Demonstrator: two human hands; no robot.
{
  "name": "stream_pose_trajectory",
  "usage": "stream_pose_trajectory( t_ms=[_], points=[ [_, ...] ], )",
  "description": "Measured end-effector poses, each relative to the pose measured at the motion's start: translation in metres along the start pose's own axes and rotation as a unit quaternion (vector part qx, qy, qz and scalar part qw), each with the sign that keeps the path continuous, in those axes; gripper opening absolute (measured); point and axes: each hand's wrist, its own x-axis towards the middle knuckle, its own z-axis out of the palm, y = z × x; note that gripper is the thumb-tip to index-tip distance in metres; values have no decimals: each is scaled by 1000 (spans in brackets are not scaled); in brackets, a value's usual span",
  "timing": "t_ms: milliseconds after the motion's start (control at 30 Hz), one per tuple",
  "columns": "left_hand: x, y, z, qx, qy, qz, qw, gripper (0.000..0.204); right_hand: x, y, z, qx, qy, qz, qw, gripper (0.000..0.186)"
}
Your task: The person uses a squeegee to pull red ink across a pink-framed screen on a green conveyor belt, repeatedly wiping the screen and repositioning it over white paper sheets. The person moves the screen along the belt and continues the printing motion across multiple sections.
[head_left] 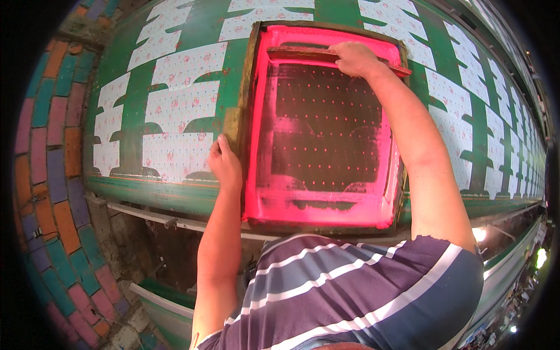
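Note:
In front of me a wooden-framed printing screen lies flat on the long green table, bright pink ink smeared round its inner border. Its dark mesh is dotted with small pink spots. Across the far end of the mesh sits a long wooden squeegee, tilted slightly down to the right. My right hand is closed on the squeegee's upper edge, right of its middle. At the screen's left side, my left hand is closed against a wooden block fixed to the frame; some fingers are hidden.
Flower-printed white fabric pieces lie in rows on the green table, left of the screen. More printed pieces stretch away to the right. A floor of coloured bricks runs along the left. A metal rail follows the table's near edge.

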Motion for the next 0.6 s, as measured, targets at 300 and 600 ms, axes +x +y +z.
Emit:
stream_pose_trajectory(
  t_ms=[300,600],
  points=[
    [2,8,2,3,1,-41,999,61,-152,-112,25,15,-11,2,1000,34],
    [8,-15,9,60,13,-7,998,71,-313,-233,53,14,6,26,1000,31]
  ],
)
